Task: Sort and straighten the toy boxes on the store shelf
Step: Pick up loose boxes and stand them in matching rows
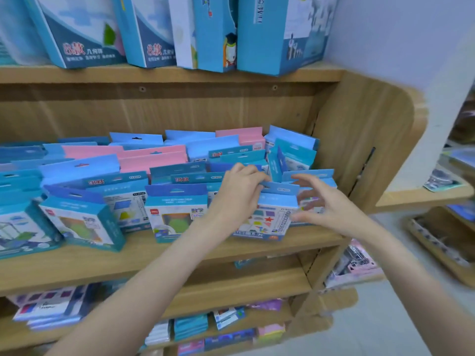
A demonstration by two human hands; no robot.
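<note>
Several small blue and pink toy boxes [154, 160] stand crowded in uneven rows on the middle wooden shelf [164, 255]. My left hand [237, 194] grips the top left of a light-blue box with coloured shapes on its face [270, 217], at the shelf's front right. My right hand [326, 204] hovers just right of that box with spread, slightly bent fingers, holding nothing. A teal box [84, 222] at the front left sits turned at an angle. Another blue box [177, 211] stands upright beside my left forearm.
Tall blue boxes [277, 34] line the shelf above. The shelf's wooden side panel [365, 140] closes the right end. Lower shelves hold flat packs [46, 309] and small boxes [191, 326]. A neighbouring wooden unit [424, 196] stands to the right, across the floor.
</note>
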